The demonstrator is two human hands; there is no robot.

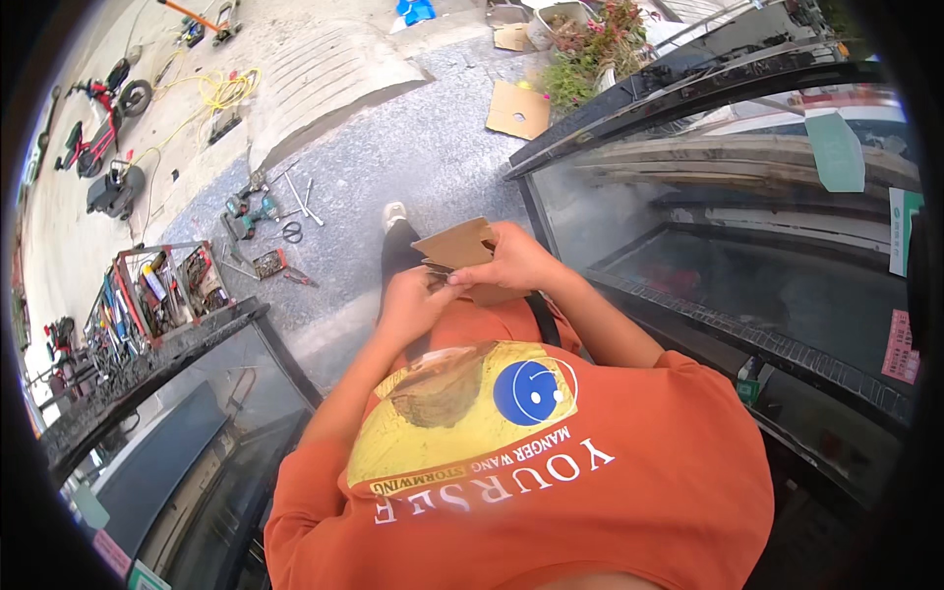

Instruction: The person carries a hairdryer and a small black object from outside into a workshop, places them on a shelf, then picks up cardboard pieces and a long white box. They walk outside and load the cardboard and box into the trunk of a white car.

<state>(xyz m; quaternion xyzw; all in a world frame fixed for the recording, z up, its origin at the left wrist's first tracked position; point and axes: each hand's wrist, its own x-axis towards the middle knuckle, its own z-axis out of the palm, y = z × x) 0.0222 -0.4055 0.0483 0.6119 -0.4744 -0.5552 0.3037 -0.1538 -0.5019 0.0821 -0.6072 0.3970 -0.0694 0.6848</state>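
Observation:
In front of my waist I hold a folded piece of brown cardboard (pixel 458 246) with both hands. It looks like a small box with a raised flap; its inside is mostly hidden. My right hand (pixel 519 258) is closed round its right side, thumb pointing inward. At the lower left edge, the fingers of my left hand (pixel 411 303) are pinched together next to the right thumb. Any small thing between those fingertips is too hidden to make out.
Glass-panelled black metal frames stand on my right (pixel 747 265) and left (pixel 187 413). A tool crate (pixel 162 295), cordless drills (pixel 246 214) and scissors (pixel 292 232) lie at the left. Farther off are a red scooter (pixel 98 123), yellow cable (pixel 228 90), a cardboard sheet (pixel 517 110) and plants (pixel 600 54).

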